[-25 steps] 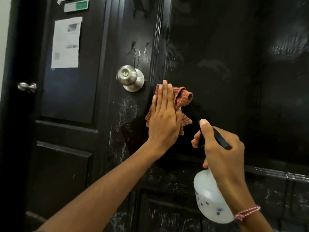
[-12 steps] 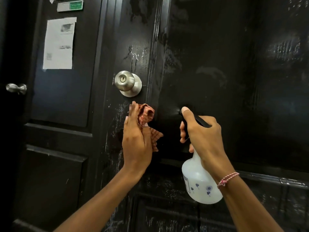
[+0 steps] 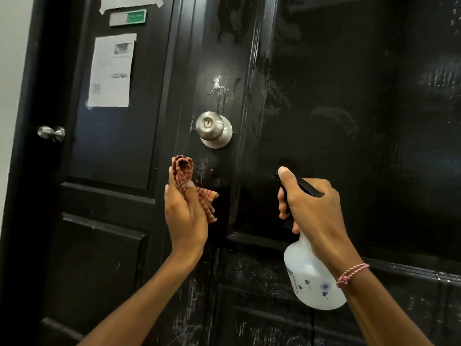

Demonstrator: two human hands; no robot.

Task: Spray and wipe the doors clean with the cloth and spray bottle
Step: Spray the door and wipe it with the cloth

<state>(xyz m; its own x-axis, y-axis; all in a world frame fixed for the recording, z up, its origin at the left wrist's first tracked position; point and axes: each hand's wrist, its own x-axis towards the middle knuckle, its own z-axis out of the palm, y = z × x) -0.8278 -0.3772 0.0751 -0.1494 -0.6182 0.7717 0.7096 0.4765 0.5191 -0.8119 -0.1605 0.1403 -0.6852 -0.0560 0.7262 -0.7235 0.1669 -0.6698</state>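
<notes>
A black panelled door [image 3: 336, 121] fills the view, streaked with wet marks and scuffs. My left hand [image 3: 185, 216] holds a bunched red checked cloth [image 3: 185, 171] just below and left of the steel door knob [image 3: 213, 128], lifted slightly off the door surface. My right hand [image 3: 311, 208] grips the black trigger head of a white spray bottle [image 3: 311, 283] with small blue flower prints, its nozzle aimed at the door's middle panel. The thumb lies on top of the sprayer.
A second black door [image 3: 107, 158] on the left carries a taped paper notice [image 3: 111, 71], a green and grey nameplate [image 3: 128, 18] and its own steel knob [image 3: 51, 133]. A pale wall strip [image 3: 12, 58] shows at the far left.
My left hand slid the cloth left and down from the middle panel to below the knob, bunching it up. My right hand raised the bottle toward the panel.
</notes>
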